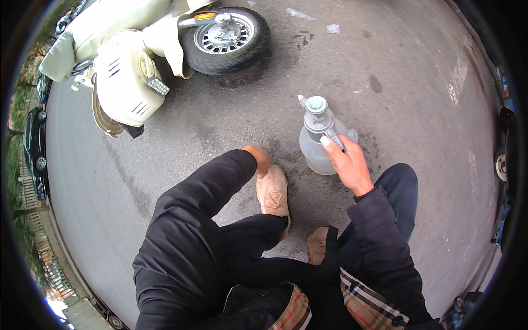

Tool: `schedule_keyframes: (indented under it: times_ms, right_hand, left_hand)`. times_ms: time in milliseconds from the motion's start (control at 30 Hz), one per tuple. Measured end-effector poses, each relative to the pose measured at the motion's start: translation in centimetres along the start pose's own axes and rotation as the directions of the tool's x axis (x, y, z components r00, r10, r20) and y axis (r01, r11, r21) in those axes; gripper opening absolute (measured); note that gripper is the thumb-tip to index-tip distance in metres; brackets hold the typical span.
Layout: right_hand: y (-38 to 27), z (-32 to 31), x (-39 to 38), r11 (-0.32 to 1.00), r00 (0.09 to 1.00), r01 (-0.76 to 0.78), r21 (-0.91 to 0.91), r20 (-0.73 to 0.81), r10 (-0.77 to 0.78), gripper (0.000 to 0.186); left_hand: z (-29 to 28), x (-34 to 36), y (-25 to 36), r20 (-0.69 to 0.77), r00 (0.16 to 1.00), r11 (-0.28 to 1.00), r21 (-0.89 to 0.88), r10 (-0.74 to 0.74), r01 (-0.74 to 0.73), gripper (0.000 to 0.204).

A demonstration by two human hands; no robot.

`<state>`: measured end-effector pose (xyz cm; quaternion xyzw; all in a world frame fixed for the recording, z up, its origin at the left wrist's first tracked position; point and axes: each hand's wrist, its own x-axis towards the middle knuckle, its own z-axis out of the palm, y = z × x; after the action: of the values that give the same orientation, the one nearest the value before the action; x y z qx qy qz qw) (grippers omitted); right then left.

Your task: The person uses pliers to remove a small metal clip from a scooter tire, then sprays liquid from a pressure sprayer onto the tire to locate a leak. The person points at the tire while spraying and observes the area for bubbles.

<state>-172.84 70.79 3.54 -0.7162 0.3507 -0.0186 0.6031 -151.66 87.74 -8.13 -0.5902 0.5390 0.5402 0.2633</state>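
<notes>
Handle (333, 138) of grey plastic is clasped by the right grip (351, 166), which is closed around it, with the thumb laid along the top and the other fingers mostly hidden beneath. Just ahead and to the left of that grip, the translucent pale container (318, 158) is held roughly upright, its small spout (301, 100) turned away to the far left; whether its base is borne by the asphalt (192, 118) or held just off it cannot be told. Farther left of the right grip, the left grip (260, 159) is seen at the toe of a tan shoe (273, 192); it is blurred and partly covered by the black sleeve (201, 184), so how far it is opened, or whether anything is held, cannot be told. The container's being taken in hand is judged to be done; no flow is shown at the spout, and how much of the contents is left cannot be read. Beyond the left grip, up and to its left, a cream scooter (124, 80) with its dark-tyred wheel (224, 36) is seen, touched by neither grip.
</notes>
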Motion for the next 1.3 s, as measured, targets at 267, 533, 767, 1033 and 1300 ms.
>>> schedule_keyframes:
  times_ms: [267, 533, 767, 1033, 1300]
  right_hand:
    - [0.5, 0.8, -0.4, 0.979, 0.997, -0.069, 0.191, 0.052, 0.06, 0.059]
    - [-1.6, 2.2, -0.8, 0.993, 0.976, 0.114, 0.035, 0.182, -0.118, 0.047]
    - [-3.0, 2.8, -1.1, 0.957, 0.976, -0.142, 0.252, 0.194, 0.094, 0.042]
    - [-4.2, 5.4, -0.9, 0.986, 0.985, 0.069, 0.155, 0.144, -0.091, 0.042]
    - [-5.6, 6.1, -1.3, 0.97, 0.95, 0.235, 0.067, 0.197, -0.244, 0.045]
  left_hand:
    - [1.9, 2.6, 3.6, 0.069, 0.995, 0.996, 0.039, 0.078, -0.081, 0.049]
    - [3.2, 2.0, 4.3, -0.034, 0.993, 0.984, 0.138, 0.115, -0.109, 0.041]
    - [3.3, 0.8, 4.9, -0.039, 0.994, 0.982, 0.162, 0.1, -0.093, 0.037]
    - [5.6, 4.3, 3.5, -0.067, 0.989, 0.991, 0.024, 0.129, -0.128, 0.046]
    - [6.7, 4.8, 2.9, -0.086, 0.983, 0.986, 0.065, 0.16, -0.154, 0.043]
